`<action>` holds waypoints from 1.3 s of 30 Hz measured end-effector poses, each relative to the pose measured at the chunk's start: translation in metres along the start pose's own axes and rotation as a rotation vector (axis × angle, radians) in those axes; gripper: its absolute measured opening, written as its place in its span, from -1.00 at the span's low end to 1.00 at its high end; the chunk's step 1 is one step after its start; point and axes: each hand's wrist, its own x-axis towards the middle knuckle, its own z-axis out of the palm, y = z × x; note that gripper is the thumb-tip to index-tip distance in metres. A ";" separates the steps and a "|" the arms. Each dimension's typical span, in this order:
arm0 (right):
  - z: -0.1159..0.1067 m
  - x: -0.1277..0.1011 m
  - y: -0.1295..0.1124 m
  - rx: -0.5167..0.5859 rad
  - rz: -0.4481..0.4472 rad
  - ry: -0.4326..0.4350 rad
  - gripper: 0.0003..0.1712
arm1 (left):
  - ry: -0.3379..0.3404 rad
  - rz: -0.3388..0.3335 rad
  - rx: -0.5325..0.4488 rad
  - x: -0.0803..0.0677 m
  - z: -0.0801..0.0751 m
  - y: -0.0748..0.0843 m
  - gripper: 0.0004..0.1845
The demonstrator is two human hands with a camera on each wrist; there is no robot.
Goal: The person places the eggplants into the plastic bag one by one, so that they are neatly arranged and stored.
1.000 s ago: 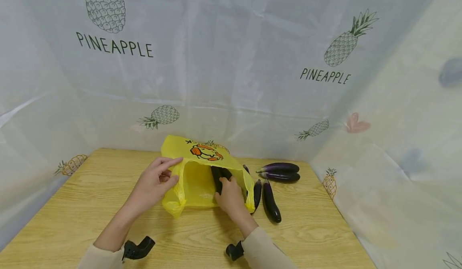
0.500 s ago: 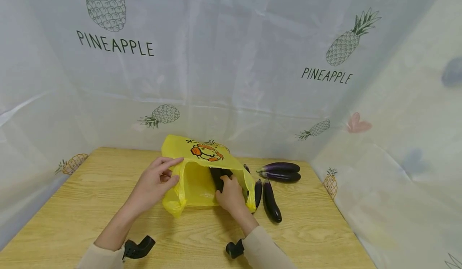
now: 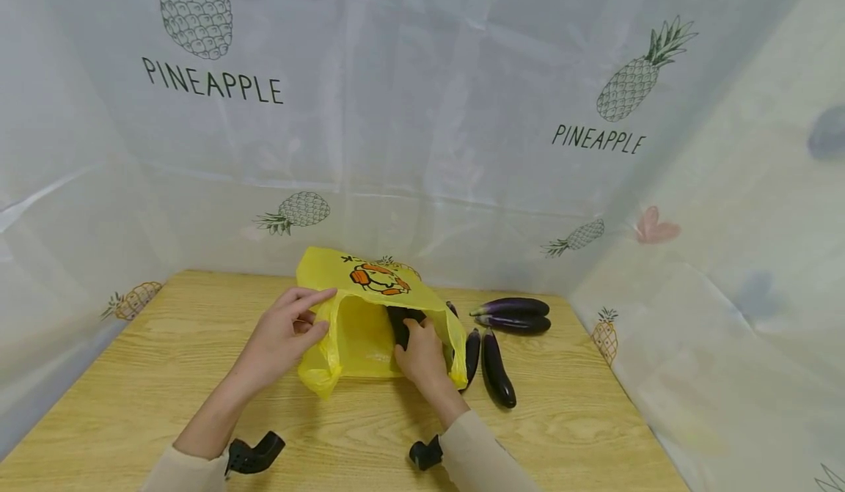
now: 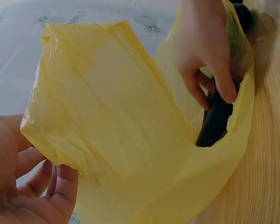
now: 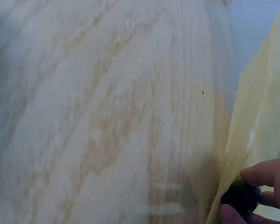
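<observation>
A yellow plastic bag (image 3: 363, 331) lies on its side with its mouth toward me and an orange-and-black cartoon on its upper face. At the left of the mouth, my left hand (image 3: 273, 334) holds the bag's edge between thumb and fingers. My right hand (image 3: 425, 356) reaches inside and grips a dark eggplant (image 3: 397, 325). In the left wrist view that eggplant (image 4: 214, 123) shows below the right fingers, close to the bag's lower side. Its end (image 5: 242, 198) is visible between thumb and fingers in the right wrist view; its far part is hidden in the bag.
Right of the bag, two eggplants (image 3: 513, 324) lie side by side toward the back. Nearer stands another pair, a long eggplant (image 3: 497, 371) and one (image 3: 472, 353) partly behind the bag. A wooden table (image 3: 561, 419) bears everything; a pineapple-print sheet (image 3: 422, 133) hangs behind.
Both hands stay almost where they were, with the left still at the bag's edge. The right hand's grip on the eggplant inside has shifted only slightly.
</observation>
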 end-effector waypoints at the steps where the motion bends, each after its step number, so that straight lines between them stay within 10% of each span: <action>1: -0.001 -0.001 0.000 0.003 -0.001 -0.003 -0.47 | 0.000 0.000 0.001 0.000 0.000 0.000 -0.44; 23: -0.040 -0.023 -0.015 0.175 -0.013 -0.144 -0.31 | -0.004 -0.016 0.004 0.000 0.001 0.001 -0.44; 39: -0.123 -0.054 0.008 0.407 -0.109 -0.166 -0.47 | 0.000 -0.011 0.018 0.001 -0.001 0.002 -0.43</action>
